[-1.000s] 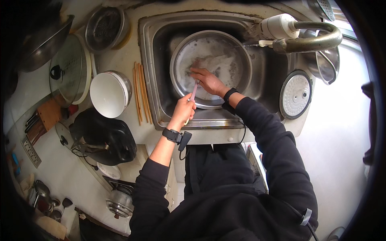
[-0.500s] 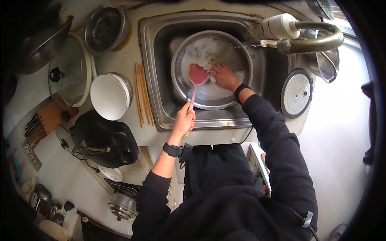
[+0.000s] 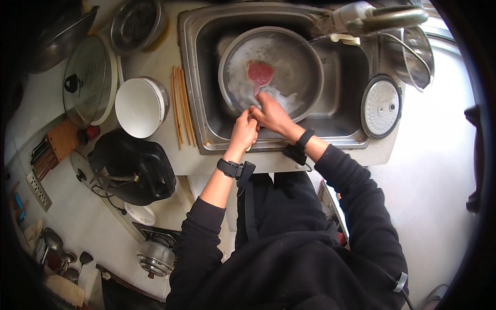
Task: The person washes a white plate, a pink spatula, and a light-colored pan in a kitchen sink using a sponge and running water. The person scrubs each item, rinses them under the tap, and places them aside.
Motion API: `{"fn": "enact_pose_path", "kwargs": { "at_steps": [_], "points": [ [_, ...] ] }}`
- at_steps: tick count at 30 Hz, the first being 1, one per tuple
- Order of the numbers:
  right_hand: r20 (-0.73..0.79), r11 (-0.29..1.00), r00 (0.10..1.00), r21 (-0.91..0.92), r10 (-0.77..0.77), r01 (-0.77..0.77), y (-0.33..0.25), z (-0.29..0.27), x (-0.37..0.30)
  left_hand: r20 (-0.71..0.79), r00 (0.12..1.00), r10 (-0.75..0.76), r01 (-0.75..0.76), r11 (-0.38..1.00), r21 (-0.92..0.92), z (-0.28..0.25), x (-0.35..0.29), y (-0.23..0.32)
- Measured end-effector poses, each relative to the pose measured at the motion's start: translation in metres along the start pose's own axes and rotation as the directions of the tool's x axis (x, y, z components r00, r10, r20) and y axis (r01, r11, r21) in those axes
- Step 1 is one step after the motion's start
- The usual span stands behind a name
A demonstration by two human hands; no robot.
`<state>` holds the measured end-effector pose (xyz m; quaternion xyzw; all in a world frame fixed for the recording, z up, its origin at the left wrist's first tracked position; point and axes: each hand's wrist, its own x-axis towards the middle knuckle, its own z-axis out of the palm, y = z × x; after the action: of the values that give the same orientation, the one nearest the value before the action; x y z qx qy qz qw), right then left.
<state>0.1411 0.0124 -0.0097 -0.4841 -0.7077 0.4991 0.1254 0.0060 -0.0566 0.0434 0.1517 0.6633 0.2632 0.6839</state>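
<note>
A pink spatula [image 3: 260, 73] lies with its blade in the cloudy, sudsy water of a round metal basin [image 3: 319, 67]. My left hand [image 3: 243, 136] is closed around the lower end of its handle, at the basin's near rim. Just above it, my right hand [image 3: 275, 117] is closed around the handle closer to the blade. The two hands nearly touch, and they hide most of the handle. Whether the right hand also holds something small, such as a cloth, cannot be seen.
The basin sits in a steel sink [image 3: 343, 98] beneath a faucet [image 3: 395, 19]. Wooden chopsticks [image 3: 179, 108] and a white bowl [image 3: 138, 108] are on the left counter. A round, perforated lid [image 3: 381, 107] stands at the sink's right; a metal pot [image 3: 413, 59] is behind it.
My right hand has left the water in the basin and come toward me onto the spatula's handle. The left hand keeps its hold. The whole view has shifted slightly.
</note>
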Motion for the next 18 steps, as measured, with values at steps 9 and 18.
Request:
{"fn": "enact_pose_path", "kwargs": {
  "at_steps": [9, 18],
  "points": [
    [-0.183, 0.983, 0.965, 0.029, 0.186, -0.183, -0.027, -0.049, -0.039, -0.043, 0.992, 0.119, -0.11, 0.981, 0.162, -0.005, -0.06, -0.019],
    [-0.329, 0.991, 0.937, -0.015, 0.12, -0.133, -0.037, -0.065, -0.08, -0.193, 0.897, 0.397, -0.277, 0.847, 0.453, -0.023, -0.046, -0.078]
  ]
}}
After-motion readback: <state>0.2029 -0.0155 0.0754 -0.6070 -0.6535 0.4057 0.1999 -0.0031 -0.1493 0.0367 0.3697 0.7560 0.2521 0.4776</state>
